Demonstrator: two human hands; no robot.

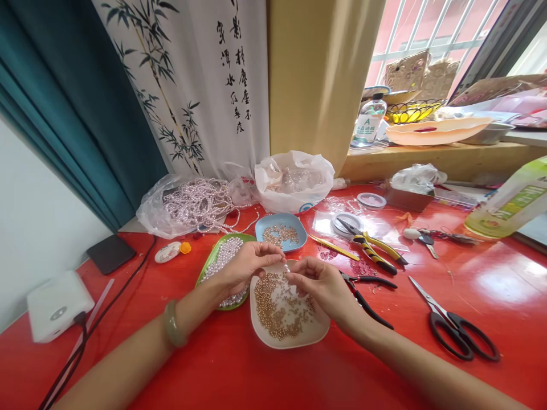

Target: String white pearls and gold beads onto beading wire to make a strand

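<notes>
Above the white dish, my left hand and my right hand meet with their fingertips pinched. Small pale pearl beads show between them, at the right fingertips. What the left fingertips grip is too small to make out. Gold beads cover much of the dish's left side and thin out to the right. Under my left forearm and hand, a green dish holds white pearl beads and is partly hidden. Behind both hands, a blue dish contains loose gold pieces.
Pliers with yellow-black handles, black-handled pliers, yellow tweezers and scissors lie to the right. Strung pearls and a plastic bag lie behind. A cable and white box are left.
</notes>
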